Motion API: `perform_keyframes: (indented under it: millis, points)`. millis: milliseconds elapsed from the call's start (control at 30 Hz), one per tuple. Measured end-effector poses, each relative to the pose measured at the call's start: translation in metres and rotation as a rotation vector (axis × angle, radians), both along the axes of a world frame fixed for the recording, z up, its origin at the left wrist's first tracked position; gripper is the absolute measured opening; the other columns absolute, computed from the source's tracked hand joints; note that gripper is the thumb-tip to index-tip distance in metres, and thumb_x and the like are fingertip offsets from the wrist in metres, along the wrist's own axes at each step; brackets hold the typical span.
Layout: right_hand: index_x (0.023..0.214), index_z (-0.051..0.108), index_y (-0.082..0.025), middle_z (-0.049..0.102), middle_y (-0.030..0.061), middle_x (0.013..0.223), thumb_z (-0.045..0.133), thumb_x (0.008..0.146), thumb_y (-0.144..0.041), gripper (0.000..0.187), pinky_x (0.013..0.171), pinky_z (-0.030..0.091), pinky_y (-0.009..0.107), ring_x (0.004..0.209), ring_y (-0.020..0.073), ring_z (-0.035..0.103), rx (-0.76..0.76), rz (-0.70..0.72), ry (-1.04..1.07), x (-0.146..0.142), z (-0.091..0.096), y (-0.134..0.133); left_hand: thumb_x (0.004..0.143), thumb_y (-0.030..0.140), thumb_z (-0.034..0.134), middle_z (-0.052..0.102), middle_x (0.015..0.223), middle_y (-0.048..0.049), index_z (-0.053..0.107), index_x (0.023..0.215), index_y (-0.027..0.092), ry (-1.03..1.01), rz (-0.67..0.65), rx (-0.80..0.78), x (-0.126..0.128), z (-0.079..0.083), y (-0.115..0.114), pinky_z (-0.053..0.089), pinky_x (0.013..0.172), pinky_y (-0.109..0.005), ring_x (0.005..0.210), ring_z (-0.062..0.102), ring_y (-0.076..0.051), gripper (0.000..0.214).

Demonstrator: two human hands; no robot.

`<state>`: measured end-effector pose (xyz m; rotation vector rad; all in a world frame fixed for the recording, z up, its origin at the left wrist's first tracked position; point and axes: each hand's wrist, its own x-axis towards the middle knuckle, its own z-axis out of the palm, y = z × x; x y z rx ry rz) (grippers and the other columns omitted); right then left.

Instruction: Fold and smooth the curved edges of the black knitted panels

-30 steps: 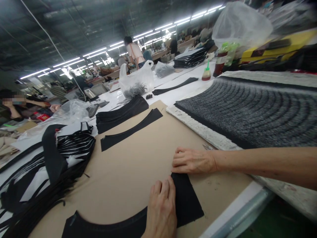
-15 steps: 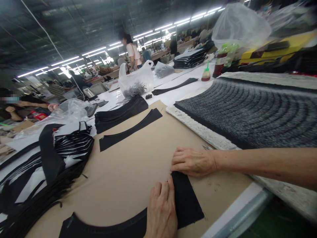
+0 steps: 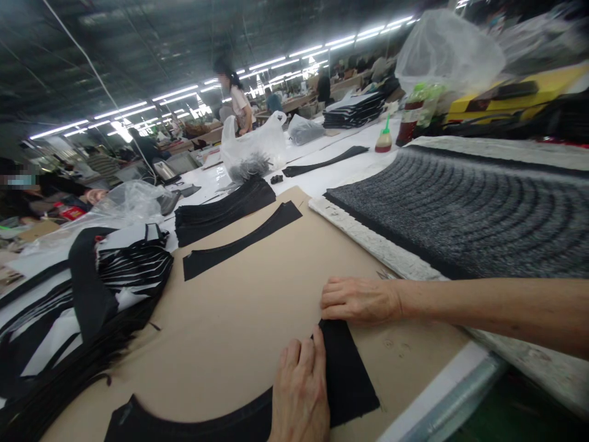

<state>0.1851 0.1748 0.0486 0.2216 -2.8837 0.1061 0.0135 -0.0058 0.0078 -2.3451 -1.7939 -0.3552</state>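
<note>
A curved black fabric piece (image 3: 350, 374) lies on a brown cardboard sheet (image 3: 257, 301) at the near table edge. My left hand (image 3: 301, 393) rests flat on it, fingers stretched out along its left edge. My right hand (image 3: 361, 301) lies just beyond the piece's far end, fingers curled down and pressing its top edge against the cardboard. A second curved black strip (image 3: 239, 242) lies farther up the cardboard, apart from both hands.
A stack of black curved pieces (image 3: 225, 209) sits beyond the cardboard. Black-and-white striped strips (image 3: 124, 270) pile at the left. A grey ridged mat (image 3: 469, 209) fills the right. Plastic bags (image 3: 253, 144), a glue bottle (image 3: 383, 138) and other people stand farther back.
Both hands have stayed in place on the black piece. The view has shifted slightly, and a person in the background has walked to the left.
</note>
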Motion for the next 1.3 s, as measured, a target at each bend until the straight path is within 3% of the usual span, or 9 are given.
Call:
perform_keyframes:
  millis: [600, 800, 933, 1000, 1167, 1300]
  points:
    - [0.089, 0.060, -0.016, 0.060, 0.0083, 0.091, 0.031, 0.098, -0.013, 0.030, 0.077, 0.043, 0.031, 0.085, 0.0185, 0.051, 0.064, -0.003, -0.052, 0.004, 0.007, -0.006, 0.072, -0.001, 0.047, 0.055, 0.097, -0.0061, 0.046, 0.136, 0.013, 0.072, -0.005, 0.057, 0.002, 0.001, 0.000, 0.041, 0.080, -0.036, 0.087, 0.046, -0.022, 0.066]
    - [0.107, 0.061, -0.015, 0.062, 0.0123, 0.103, 0.035, 0.096, -0.014, 0.028, 0.087, 0.042, 0.036, 0.099, 0.0208, 0.054, 0.001, -0.005, -0.069, 0.013, 0.004, -0.007, 0.069, 0.002, 0.052, 0.059, 0.097, -0.0061, 0.050, 0.132, 0.010, 0.127, -0.016, 0.060, 0.004, 0.012, 0.006, 0.043, 0.078, -0.036, 0.086, 0.049, -0.023, 0.063]
    - [0.122, 0.057, -0.015, 0.061, 0.0117, 0.109, 0.035, 0.089, -0.006, 0.041, 0.088, 0.042, 0.035, 0.099, 0.0196, 0.054, -0.199, -0.236, 0.031, 0.016, 0.003, -0.014, 0.069, 0.003, 0.055, 0.062, 0.094, -0.0046, 0.055, 0.127, 0.009, 0.168, -0.033, 0.078, 0.006, 0.020, 0.008, 0.044, 0.073, -0.035, 0.081, 0.051, -0.021, 0.058]
    - [0.125, 0.057, -0.017, 0.061, 0.0108, 0.108, 0.035, 0.085, -0.002, 0.047, 0.085, 0.041, 0.034, 0.095, 0.0194, 0.054, -0.229, -0.337, 0.079, 0.014, 0.005, -0.022, 0.069, 0.002, 0.055, 0.062, 0.094, -0.0043, 0.055, 0.126, 0.008, 0.172, -0.028, 0.087, 0.007, 0.021, 0.008, 0.045, 0.073, -0.035, 0.081, 0.051, -0.021, 0.056]
    - [0.125, 0.056, -0.019, 0.062, 0.0084, 0.103, 0.040, 0.088, -0.007, 0.042, 0.088, 0.037, 0.039, 0.094, 0.0200, 0.054, -0.194, -0.276, -0.062, 0.011, 0.009, -0.039, 0.072, 0.004, 0.056, 0.061, 0.093, -0.0040, 0.055, 0.126, 0.009, 0.161, -0.024, 0.080, 0.008, 0.017, 0.007, 0.045, 0.075, -0.035, 0.082, 0.051, -0.021, 0.055]
    - [0.127, 0.054, -0.019, 0.062, 0.0090, 0.109, 0.039, 0.088, -0.005, 0.045, 0.094, 0.034, 0.041, 0.101, 0.0201, 0.054, -0.189, -0.328, -0.059, 0.019, 0.008, -0.036, 0.073, 0.004, 0.056, 0.061, 0.095, -0.0048, 0.053, 0.128, 0.007, 0.167, -0.011, 0.089, 0.009, 0.017, 0.007, 0.044, 0.074, -0.034, 0.083, 0.050, -0.021, 0.055]
